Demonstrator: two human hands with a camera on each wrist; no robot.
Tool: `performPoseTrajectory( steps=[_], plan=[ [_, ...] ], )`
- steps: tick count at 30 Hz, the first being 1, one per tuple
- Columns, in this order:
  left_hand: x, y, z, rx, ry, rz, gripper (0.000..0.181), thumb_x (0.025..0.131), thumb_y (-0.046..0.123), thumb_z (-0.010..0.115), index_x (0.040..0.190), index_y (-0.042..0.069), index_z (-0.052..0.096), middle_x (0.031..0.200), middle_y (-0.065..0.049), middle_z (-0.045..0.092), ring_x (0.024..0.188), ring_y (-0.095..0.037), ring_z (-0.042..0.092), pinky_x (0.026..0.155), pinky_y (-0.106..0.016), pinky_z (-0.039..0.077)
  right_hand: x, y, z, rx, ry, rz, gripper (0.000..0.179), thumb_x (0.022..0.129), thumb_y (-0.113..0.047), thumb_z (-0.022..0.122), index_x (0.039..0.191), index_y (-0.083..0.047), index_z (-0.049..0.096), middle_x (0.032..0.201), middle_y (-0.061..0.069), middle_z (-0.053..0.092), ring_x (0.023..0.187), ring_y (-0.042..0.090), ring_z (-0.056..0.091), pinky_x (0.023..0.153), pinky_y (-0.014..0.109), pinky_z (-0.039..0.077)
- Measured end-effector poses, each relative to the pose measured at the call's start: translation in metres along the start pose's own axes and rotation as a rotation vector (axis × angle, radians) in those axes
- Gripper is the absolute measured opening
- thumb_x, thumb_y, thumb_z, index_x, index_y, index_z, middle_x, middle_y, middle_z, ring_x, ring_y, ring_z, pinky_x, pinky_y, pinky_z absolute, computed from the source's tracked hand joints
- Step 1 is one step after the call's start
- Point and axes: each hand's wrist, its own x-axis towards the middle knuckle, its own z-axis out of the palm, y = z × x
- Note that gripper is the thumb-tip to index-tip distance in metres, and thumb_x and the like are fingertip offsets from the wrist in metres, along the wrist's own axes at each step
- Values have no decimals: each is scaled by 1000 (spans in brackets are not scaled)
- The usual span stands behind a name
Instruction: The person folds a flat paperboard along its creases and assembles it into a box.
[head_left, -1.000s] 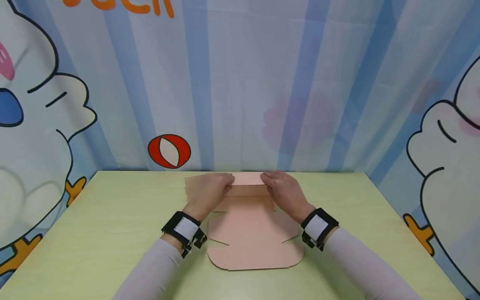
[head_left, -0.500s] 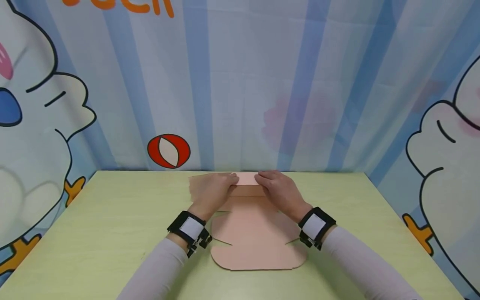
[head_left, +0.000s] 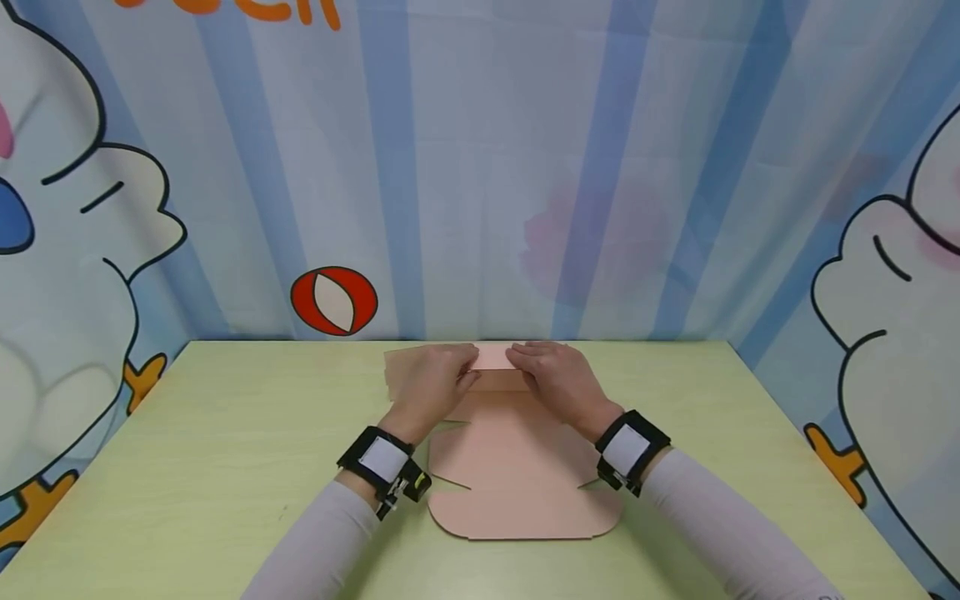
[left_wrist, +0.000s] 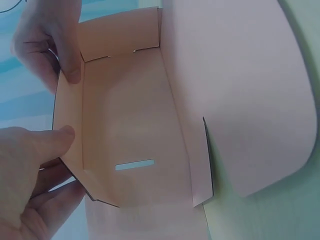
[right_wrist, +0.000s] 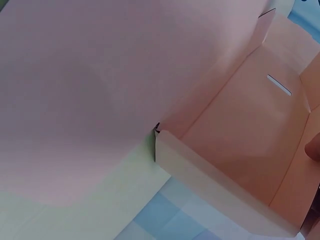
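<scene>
A pink cardboard box blank (head_left: 525,467) lies on the table, partly folded into a shallow tray at its far end. My left hand (head_left: 431,379) pinches the far wall (left_wrist: 72,110), thumb inside and fingers behind. Farther right along that wall, my right hand (head_left: 562,379) grips it too, its thumb (right_wrist: 314,147) on the inner face. An end wall (left_wrist: 120,35) stands raised on the right-hand side. On the left, an end flap (left_wrist: 145,220) extends outward. A narrow slot (left_wrist: 135,165) shows in the tray floor. The broad notched panel nearer me lies flat.
The pale green table (head_left: 285,467) ends just behind the cardboard. Beyond it hangs a striped blue curtain (head_left: 480,183) printed with cartoon figures. Both wrists wear black camera straps (head_left: 382,462).
The cardboard has shifted slightly to the right. My left hand has moved a little right and my right hand slightly left, so they are closer together. Both keep hold of the far wall.
</scene>
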Motion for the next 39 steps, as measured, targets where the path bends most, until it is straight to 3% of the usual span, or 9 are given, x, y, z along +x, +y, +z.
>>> performPoseTrajectory(
  steps=[4,9,17,22,25,28,32,39],
  plan=[
    [-3,0,-3,-16,-9,-65,21,86,23,77,78,12,62,61,2,50,58,-11,45,54,-21,35,1,0,1,9,-2,4,33,85,-6,76,117,-12,74,111,5,76,102,22,73,86,38,59],
    [-7,-3,-3,-56,11,-103,30,88,31,75,72,13,57,57,1,42,55,-12,41,53,-23,27,0,0,2,4,-9,13,32,84,-6,76,116,-13,74,110,4,76,101,22,73,85,38,60],
    [-8,-4,3,-252,45,-209,28,95,31,66,73,14,65,56,2,47,56,-11,46,52,-21,34,-1,0,1,10,-31,25,33,86,-8,75,119,-14,73,112,4,75,103,21,73,85,38,60],
    [-5,-3,7,-429,28,-292,31,96,25,65,67,14,64,57,0,50,58,-14,50,53,-22,39,-1,0,1,10,-36,33,34,86,-8,75,119,-14,73,113,4,75,104,22,73,86,38,59],
    [-4,-2,10,-595,2,-399,26,96,23,65,76,8,73,69,-7,63,63,-13,59,59,-22,51,-1,0,2,5,-33,34,35,85,-7,76,119,-14,73,113,4,75,104,22,73,85,38,60],
    [-3,-1,13,-804,-19,-548,20,95,20,66,96,3,77,92,-15,69,75,-15,69,73,-29,61,-1,0,2,3,-22,30,36,84,-6,77,118,-14,73,112,5,75,103,22,73,84,38,60],
    [-1,1,16,-1024,-31,-675,23,95,15,65,107,-1,74,108,-20,69,86,-20,73,79,-34,61,-1,-1,0,9,-18,27,34,85,-6,76,118,-14,74,112,5,75,103,22,73,84,38,60],
    [1,4,16,-1289,-52,-835,28,98,11,58,120,-3,68,121,-22,67,88,-13,73,87,-30,58,-1,-2,-1,2,-19,23,29,86,-7,74,114,-15,74,112,4,76,103,22,73,84,38,60]
  ],
)
